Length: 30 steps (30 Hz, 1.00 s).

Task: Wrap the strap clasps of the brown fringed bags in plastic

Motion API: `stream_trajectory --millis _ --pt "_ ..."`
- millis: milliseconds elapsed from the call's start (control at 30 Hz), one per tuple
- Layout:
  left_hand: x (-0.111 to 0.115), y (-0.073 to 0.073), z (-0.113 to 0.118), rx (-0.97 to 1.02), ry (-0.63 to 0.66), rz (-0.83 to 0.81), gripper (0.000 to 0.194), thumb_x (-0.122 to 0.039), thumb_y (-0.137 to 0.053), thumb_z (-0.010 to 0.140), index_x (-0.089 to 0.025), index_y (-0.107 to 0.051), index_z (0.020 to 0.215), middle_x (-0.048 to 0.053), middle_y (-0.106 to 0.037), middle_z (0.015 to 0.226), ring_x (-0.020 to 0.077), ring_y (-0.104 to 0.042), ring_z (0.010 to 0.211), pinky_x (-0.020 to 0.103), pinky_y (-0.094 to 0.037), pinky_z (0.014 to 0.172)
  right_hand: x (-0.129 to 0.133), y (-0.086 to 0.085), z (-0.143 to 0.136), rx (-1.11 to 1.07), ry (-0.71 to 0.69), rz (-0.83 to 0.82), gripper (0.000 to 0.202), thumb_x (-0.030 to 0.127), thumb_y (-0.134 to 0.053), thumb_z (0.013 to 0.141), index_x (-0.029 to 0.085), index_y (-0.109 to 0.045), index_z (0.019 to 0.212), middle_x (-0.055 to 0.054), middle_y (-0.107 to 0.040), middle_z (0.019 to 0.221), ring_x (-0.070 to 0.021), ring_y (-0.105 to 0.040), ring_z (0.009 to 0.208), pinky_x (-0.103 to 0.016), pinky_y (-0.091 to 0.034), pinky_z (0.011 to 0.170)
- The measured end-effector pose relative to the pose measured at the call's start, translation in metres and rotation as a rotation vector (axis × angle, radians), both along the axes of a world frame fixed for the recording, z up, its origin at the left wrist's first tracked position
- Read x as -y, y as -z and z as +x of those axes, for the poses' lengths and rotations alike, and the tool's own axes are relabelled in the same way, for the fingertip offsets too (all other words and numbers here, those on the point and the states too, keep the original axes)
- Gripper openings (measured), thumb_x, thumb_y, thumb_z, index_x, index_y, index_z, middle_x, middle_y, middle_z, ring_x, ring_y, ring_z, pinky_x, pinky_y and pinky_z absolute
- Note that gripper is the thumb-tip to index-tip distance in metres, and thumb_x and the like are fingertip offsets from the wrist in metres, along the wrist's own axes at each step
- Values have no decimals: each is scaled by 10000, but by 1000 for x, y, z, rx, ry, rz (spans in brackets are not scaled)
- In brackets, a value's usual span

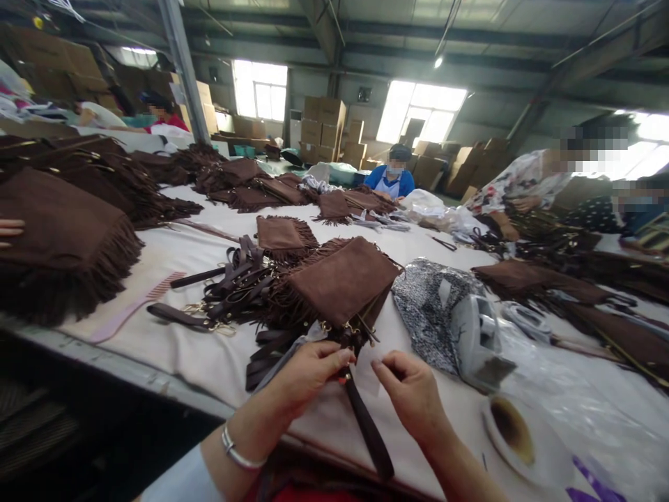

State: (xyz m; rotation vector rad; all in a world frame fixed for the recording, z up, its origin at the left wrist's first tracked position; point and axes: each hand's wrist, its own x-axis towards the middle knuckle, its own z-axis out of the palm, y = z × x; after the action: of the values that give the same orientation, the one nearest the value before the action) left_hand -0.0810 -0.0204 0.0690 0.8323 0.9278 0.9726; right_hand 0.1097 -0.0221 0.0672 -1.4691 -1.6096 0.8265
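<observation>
We find the left hand (311, 366), fingers pinching a dark wrist strap (368, 424) near its metal fitting, in front of a fringed brown pouch (348, 279) on the worktop (180, 348); the right hand (408, 383) pinches a thin translucent sheet (370, 375). We record a pink comb (134, 307) at left.

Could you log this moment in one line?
left hand: holds dark strap near metal fitting | right hand: pinches translucent piece | nearby: brown fringed pouch, pink comb

A factory workshop: matching brown bags (348, 279) heap the long table (167, 348) from near edge to far, a co-worker (389, 183) in blue is at the far edge, and cartons (320, 131) stand stacked under steel beams (320, 28).
</observation>
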Motion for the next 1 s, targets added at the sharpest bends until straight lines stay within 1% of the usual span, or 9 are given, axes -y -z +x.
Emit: stream_trajectory --millis 100,167,233,367,500,667,767,900,1000 --pt "-1 -9 -3 52 -13 -2 335 -418 -810 654 -116 -743 783 52 -647 771 138 -545 701 255 -431 660 14 7 6 132 -56 43 267 369 -635 803 216 -600 586 -11 -565 599 -166 -495 585 -283 -376 583" --pt "-2 -11 0 70 -13 19 340 -424 -803 666 -116 -742 796 49 -635 755 133 -535 693 257 -422 658 20 9 5 179 -77 40 233 340 -635 800 223 -628 599 -21 -597 612 -178 -532 600 -288 -399 599" --pt "-3 -11 6 39 -10 59 330 -426 -784 694 -115 -739 796 39 -620 721 122 -516 681 248 -401 654 23 7 1 199 -80 15 198 324 -639 790 227 -658 618 -30 -633 638 -187 -568 621 -291 -423 620" --pt "-1 -12 14 -53 -15 124 298 -418 -752 727 -122 -717 722 14 -603 667 112 -493 661 234 -368 632 26 -3 -7 191 -83 -54 200 328 -599 812 218 -703 682 -42 -694 715 -195 -623 681 -290 -450 669" --pt "0 -15 13 -117 -22 180 298 -407 -694 777 -125 -706 684 25 -646 685 133 -529 687 248 -391 675 31 -10 -9 194 -91 -79 216 322 -585 814 201 -698 676 -36 -693 693 -181 -618 661 -273 -445 656" --pt "1 -19 11 -197 -49 199 300 -407 -681 778 -134 -699 654 21 -658 672 144 -546 688 251 -397 682 35 -10 -7 189 -100 -87 213 325 -593 803 195 -676 655 -24 -678 665 -174 -608 648 -260 -437 634" --pt "2 -20 12 -202 -51 195 294 -407 -681 776 -142 -693 649 7 -649 657 135 -538 668 244 -399 677 34 -10 -7 162 -90 -108 218 342 -599 801 189 -692 677 -24 -683 664 -177 -610 648 -260 -437 635" --pt "2 -15 12 -229 -50 188 292 -402 -682 780 -144 -683 643 0 -624 632 128 -524 646 237 -391 639 27 -14 -10 89 -74 -134 266 395 -610 802 175 -710 689 -22 -678 643 -174 -596 630 -251 -425 607" --pt "4 -9 8 -193 -67 175 289 -428 -681 784 -146 -708 730 21 -660 715 140 -560 703 251 -424 692 20 -16 -14 44 -79 -139 303 414 -601 806 165 -719 680 -14 -654 600 -162 -566 593 -242 -398 565"
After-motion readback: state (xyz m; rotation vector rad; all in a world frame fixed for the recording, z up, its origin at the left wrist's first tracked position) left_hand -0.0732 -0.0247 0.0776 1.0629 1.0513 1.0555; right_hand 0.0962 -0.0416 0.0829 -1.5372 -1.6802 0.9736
